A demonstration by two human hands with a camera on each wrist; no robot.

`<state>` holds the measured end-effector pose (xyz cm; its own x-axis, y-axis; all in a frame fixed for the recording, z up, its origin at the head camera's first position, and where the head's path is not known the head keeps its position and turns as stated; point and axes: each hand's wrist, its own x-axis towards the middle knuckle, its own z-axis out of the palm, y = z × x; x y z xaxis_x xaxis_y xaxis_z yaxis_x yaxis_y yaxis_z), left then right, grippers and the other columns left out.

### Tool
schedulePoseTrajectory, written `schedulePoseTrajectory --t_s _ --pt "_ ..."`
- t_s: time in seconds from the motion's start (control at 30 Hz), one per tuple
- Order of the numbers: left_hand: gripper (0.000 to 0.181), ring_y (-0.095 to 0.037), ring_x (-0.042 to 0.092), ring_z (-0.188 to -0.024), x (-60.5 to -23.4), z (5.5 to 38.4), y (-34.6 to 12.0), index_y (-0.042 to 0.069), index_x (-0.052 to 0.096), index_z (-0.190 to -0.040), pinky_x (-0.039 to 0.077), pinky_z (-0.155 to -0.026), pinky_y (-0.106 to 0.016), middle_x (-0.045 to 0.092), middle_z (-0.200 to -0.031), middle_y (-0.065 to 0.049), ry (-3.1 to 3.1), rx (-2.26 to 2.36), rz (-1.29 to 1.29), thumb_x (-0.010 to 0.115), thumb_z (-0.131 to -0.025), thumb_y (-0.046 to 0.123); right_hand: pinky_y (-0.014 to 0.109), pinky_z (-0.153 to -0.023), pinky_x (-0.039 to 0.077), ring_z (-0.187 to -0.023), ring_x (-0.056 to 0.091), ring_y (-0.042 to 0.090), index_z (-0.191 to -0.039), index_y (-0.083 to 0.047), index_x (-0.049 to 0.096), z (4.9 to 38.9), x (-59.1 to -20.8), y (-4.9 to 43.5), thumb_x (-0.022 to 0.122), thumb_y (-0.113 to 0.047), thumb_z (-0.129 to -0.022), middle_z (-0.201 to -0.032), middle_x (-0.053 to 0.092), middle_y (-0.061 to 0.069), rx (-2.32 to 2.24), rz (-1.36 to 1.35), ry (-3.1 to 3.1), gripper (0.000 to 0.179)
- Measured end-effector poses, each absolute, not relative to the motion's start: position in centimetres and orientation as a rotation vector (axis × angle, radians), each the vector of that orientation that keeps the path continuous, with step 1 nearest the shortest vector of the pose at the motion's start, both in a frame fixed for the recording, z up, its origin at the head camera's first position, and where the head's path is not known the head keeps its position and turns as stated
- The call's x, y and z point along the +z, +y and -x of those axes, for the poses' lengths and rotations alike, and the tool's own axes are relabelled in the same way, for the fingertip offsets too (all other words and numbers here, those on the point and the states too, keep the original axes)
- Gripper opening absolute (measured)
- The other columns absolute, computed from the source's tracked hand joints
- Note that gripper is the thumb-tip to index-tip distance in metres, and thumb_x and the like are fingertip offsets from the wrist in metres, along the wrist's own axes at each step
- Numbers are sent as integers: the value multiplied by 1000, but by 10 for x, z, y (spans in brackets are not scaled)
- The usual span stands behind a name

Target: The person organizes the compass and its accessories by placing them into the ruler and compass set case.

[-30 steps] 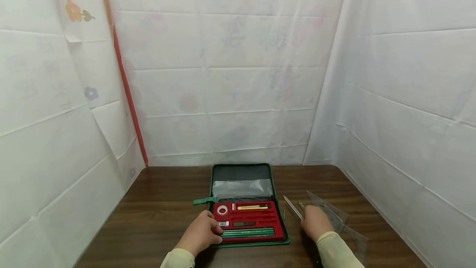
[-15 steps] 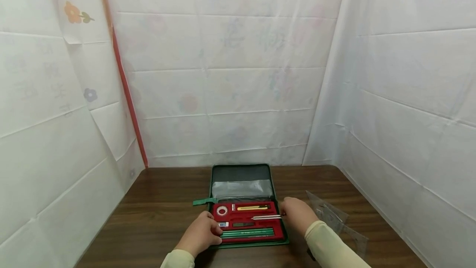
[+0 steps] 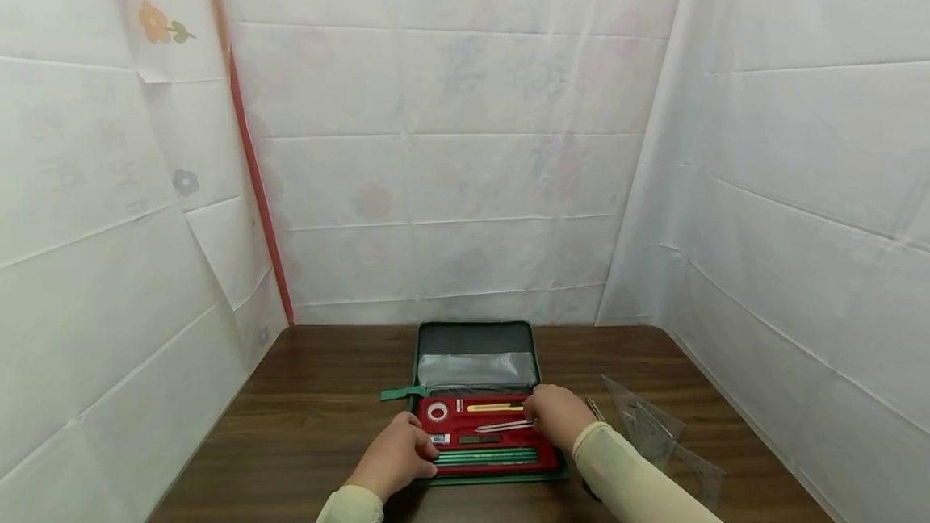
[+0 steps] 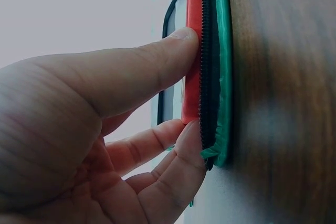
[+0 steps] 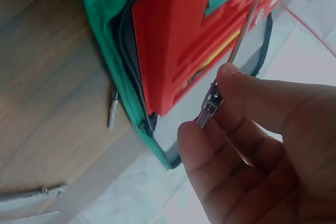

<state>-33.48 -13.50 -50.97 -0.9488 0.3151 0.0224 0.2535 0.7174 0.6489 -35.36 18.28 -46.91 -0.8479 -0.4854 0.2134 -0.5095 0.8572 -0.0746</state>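
Two hands work at an unfolded green case [image 3: 501,479] on the desk [image 3: 327,402]; directions below are by clock, tray centre as hub, far side at 12.

Left hand [image 3: 395,452]: at 8 o'clock. Fingers pinch the near-left corner of the red tray [image 3: 516,441], thumb on its face. No shift of this grip against the tray is noted over the last second; in judgement, it steadies the tray.

Tray contents: white tape ring [image 3: 429,412] at 10 o'clock, yellow cutter [image 3: 488,407] at 12, green pencils [image 3: 494,456] at 6.

Metal compass [image 3: 504,426]: above the tray, between the cutter and the pencils, its legs pointing to 9 o'clock. One second ago it was outside the case, over the desk at 3; half a second ago only its legs reached over the tray. It is now farther inward. Judgement: transfer is nearly complete, but seating is not confirmed, since the head end remains gripped.

Right hand [image 3: 558,414]: at 2 to 3 o'clock, fingers pinching the compass at its hinged head.

Clear set squares [image 3: 641,418]: on the desk, from 3 to 4 o'clock, outside the case.
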Motion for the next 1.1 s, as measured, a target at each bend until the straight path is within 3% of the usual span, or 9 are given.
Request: schedulePoseTrajectory --t_s 0.33,1.1 --pt "15 -31 62 -112 -509 333 -134 21 80 -79 59 -93 -54 61 -125 -8 2835 1037 -471 93 -80 14 27 -69 55 -74 61 5 -80 -20 77 367 -481 168 86 -3 -84 -82 71 -9 205 -941 -2802 20" --pt "16 -31 62 -111 -508 331 -134 21 79 -78 59 -93 -55 61 -123 -8 2865 1018 -498 93 -80 15 25 -66 56 -71 61 3 -77 -16 79 372 -484 160 88 -1 -82 -78 74 -9 238 -945 -2851 18"
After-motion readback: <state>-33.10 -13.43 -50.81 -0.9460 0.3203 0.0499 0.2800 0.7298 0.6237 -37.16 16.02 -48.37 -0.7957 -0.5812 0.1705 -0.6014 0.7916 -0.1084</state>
